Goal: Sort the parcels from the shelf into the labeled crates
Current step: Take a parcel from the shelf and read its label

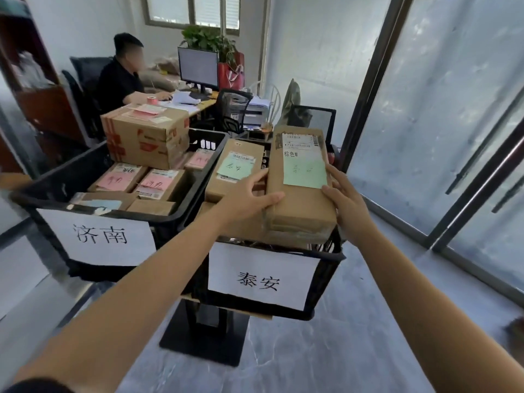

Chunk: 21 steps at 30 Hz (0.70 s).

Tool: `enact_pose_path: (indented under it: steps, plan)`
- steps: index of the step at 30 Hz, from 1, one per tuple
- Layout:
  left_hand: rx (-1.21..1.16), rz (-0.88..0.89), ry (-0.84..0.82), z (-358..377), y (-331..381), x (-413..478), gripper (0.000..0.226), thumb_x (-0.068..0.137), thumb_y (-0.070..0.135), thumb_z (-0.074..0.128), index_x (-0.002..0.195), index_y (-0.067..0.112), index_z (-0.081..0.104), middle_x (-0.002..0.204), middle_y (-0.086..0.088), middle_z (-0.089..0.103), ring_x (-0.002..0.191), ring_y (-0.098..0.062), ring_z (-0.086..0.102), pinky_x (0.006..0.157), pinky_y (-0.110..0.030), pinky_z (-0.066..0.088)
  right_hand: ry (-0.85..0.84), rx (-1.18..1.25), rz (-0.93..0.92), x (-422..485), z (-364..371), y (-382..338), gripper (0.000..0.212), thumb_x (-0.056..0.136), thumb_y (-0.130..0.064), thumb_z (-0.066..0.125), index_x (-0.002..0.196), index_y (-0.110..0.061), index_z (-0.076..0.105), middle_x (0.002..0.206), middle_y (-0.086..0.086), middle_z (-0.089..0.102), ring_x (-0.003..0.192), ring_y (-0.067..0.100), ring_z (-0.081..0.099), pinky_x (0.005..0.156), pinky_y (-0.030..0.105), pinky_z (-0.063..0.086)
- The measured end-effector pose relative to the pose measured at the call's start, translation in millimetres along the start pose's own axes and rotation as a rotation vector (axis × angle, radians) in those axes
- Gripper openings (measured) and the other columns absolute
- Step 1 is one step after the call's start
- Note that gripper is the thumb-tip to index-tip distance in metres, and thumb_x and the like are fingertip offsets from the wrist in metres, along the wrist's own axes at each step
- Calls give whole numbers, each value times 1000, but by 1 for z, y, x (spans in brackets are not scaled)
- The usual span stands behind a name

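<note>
Placing step, by my read: the long parcel (300,202) with the green note (304,173) sits between both hands over the 泰安 crate (331,252), near end above the front rim, far end pointing away. Left hand (246,199) grip: thumb across the top at the near corner, fingers up along the left side. Right hand (348,205) grip: thumb on top by the note, fingers along the right edge. Both are clamped on the parcel and hold nothing else. Can't tell if it already bears on the boxes under it or is just above them. A second green-note parcel (235,165) lies just left of it in the same crate. The 济南 crate (195,177) holds pink-note parcels (158,184) and a big taped box (144,137), so the colour match looks right. Next move calls for lowering it flat and checking it sits stable, since the stack tops the rim. Then release both grips and fetch the next one.
</note>
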State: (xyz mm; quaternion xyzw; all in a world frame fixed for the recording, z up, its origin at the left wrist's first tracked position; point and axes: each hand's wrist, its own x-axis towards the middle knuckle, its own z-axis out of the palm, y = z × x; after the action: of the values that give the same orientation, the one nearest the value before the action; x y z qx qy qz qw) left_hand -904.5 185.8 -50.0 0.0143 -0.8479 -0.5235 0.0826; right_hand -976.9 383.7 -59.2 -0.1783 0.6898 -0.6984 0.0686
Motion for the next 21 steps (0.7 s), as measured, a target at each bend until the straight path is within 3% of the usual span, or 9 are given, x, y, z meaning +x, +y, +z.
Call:
enact_pose_path:
  steps: [6,9,11,13,15,18,21]
  plan:
    - [52,-26,-4,-18,-8,68,79,85,32,64,148,19,18,145,2,37,126,-11,41,101,-25,36,-2,-62,20,64,19,8,53,93,-6,50,139,-31,40,135,-2,49,118,19,51,84,31,53]
    - [50,-62,-28,-23,-15,89,83,83,43,64,149,18,19,146,2,38,127,-14,42,107,-35,37,14,-89,28,85,24,16,50,91,-7,52,136,-29,45,136,0,51,117,22,54,96,40,49]
    - [55,-71,-52,-23,-17,98,83,82,47,63,148,19,21,145,0,40,128,-17,43,107,-40,38,47,-69,58,91,25,19,48,93,-8,52,137,-25,45,133,-1,53,110,18,57,89,31,53]
    - [64,-72,-66,-22,-15,106,78,85,43,61,148,18,22,144,0,41,128,-17,43,106,-36,38,91,-102,65,95,25,18,48,94,-10,50,140,-21,42,120,-14,53,96,6,57,72,12,51]
    - [96,-67,-71,-20,-14,114,72,88,37,60,147,15,24,143,-1,42,128,-18,43,100,-29,38,135,-142,58,98,22,18,46,95,-11,50,140,-20,42,111,-21,49,86,-1,52,61,4,45]
    - [140,-63,-94,-14,-16,117,70,88,35,59,145,13,26,141,-2,44,125,-18,44,94,-25,38,145,-190,68,99,17,20,48,94,-14,50,141,-20,41,130,-6,48,98,8,54,66,13,46]
    - [167,-75,-106,-13,-23,115,69,88,37,58,144,12,27,142,-3,43,127,-20,43,95,-25,37,131,-237,84,98,18,26,50,94,-15,51,142,-20,40,137,0,47,108,15,52,76,17,45]
